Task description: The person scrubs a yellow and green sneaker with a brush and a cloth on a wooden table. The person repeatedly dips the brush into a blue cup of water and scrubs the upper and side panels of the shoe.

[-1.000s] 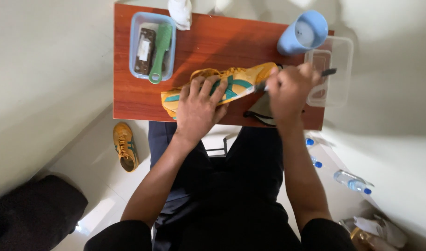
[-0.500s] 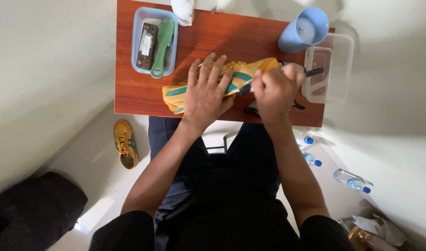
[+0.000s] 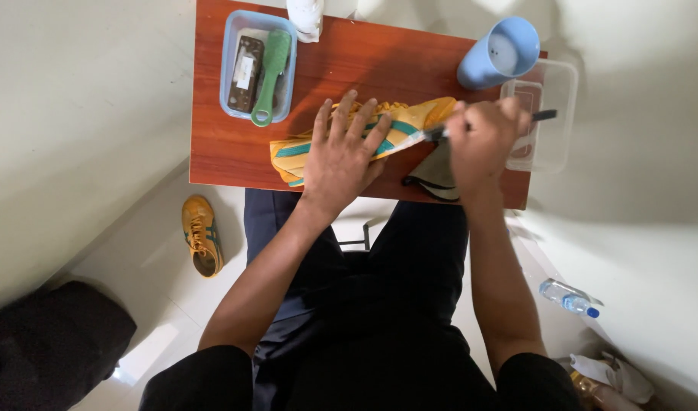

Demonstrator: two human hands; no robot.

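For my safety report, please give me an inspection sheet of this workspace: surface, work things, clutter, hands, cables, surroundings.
Surface: small reddish wooden table.
Work things: yellow shoe with teal stripes lying on the table; thin dark brush; dark cloth.
Clutter: blue tray with green brush and dark block; blue cup; clear box.
Hands: left hand pressed flat on the shoe; right hand holding the thin brush.
Cables: nothing seen.
Surroundings: second yellow shoe and water bottle on the floor.

Left hand (image 3: 340, 156) covers most of the middle of the yellow shoe (image 3: 410, 122), so the laces are barely visible. Right hand (image 3: 482, 141) hides the brush's (image 3: 543, 116) middle. White bottle (image 3: 307, 14) gets cropped by the top edge.
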